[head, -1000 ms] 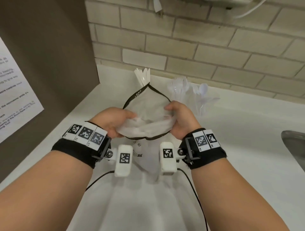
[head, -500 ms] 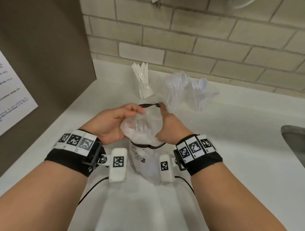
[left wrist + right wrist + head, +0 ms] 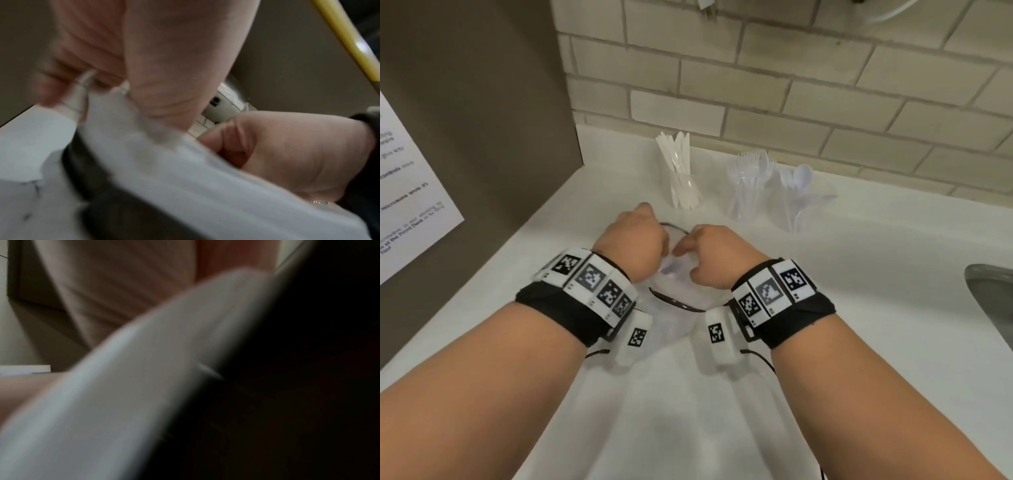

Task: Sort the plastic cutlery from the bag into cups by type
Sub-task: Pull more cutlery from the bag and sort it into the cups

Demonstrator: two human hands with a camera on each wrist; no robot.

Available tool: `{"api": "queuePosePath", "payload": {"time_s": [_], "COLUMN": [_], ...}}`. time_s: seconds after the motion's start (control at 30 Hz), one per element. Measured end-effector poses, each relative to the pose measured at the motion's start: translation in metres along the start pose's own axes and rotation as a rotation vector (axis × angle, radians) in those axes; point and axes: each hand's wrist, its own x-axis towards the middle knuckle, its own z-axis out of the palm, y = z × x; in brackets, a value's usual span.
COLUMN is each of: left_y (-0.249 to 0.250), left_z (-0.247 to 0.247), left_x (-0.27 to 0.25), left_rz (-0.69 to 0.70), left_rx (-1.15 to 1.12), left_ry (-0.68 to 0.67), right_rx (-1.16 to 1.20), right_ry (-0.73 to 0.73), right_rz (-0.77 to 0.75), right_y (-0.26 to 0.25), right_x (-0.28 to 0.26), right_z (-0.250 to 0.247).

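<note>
Clear bag [image 3: 681, 291] lies on the white bench [image 3: 859, 308], both grips, left hand [image 3: 635, 245] and right hand [image 3: 717, 258], clenched on its crumpled mouth, hiding the contents; beyond stand knife cup [image 3: 685, 192], fork cup [image 3: 746, 198], spoon cup [image 3: 799, 209]; sink [image 3: 993, 298] right.

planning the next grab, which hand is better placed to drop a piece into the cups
Right, probably. Both hands grip the bag, but the right hand is nearer the fork cup and spoon cup.

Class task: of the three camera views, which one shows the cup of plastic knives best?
The head view: the cup of knives stands whole and sharp on the counter, left of two other cups. Neither wrist view shows it; both are blurred and filled by fingers and the bag.
</note>
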Motion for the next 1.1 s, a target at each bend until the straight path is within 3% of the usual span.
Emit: {"api": "queuePosePath", "payload": {"time_s": [0.07,0.13,0.2,0.3,0.37,0.47,0.53,0.63,0.73,0.8,0.93,0.97,1.1], "left_y": [0.002,0.006,0.007,0.003,0.0,-0.001,0.0,0.003,-0.001,-0.001,-0.003,-0.003,-0.001], "left_z": [0.001,0.001,0.004,0.003,0.001,0.002,0.008,0.018,0.02,0.015,0.015,0.015,0.023], "left_x": [-0.005,-0.011,-0.014,-0.012,-0.008,-0.005,-0.01,-0.016,-0.013,-0.015,-0.016,-0.016,-0.013], "left_rz": [-0.211,-0.209,-0.119,0.047,0.077,-0.126,-0.213,-0.218,-0.173,-0.255,-0.38,-0.395,-0.359], "left_rx": [0.07,0.104,0.14,0.141,0.033,-0.046,-0.11,-0.322,-0.491,-0.67,-0.782,-0.788,-0.675], "left_ry": [-0.145,-0.322,-0.35,-0.294,-0.198,0.0,-0.04,-0.174,-0.057,0.08,0.052,0.053,0.151], "right_rx": [-0.053,-0.07,-0.086,-0.08,0.004,-0.098,-0.107,-0.027,0.093,0.172,0.101,0.031,-0.132], "right_ry": [-0.015,-0.037,-0.06,0.082,0.022,-0.134,-0.136,-0.127,0.011,0.074,-0.086,-0.068,0.352], "right_rz": [0.094,0.166,0.216,0.131,0.053,0.127,0.129,0.162,0.32,0.427,0.445,0.437,0.364], "right_y": [0.0,0.003,0.003,0.0,-0.004,-0.009,-0.014,-0.018,-0.005,0.003,0.006,0.006,-0.002], "right_x": [0.001,0.001,-0.004,-0.006,-0.005,-0.003,-0.004,-0.003,0.0,0.0,0.001,0.0,-0.005], "right_z": [0.006,0.009,0.005,-0.002,-0.006,-0.005,0.002,0.011,0.011,0.011,0.025,0.026,0.013]}}
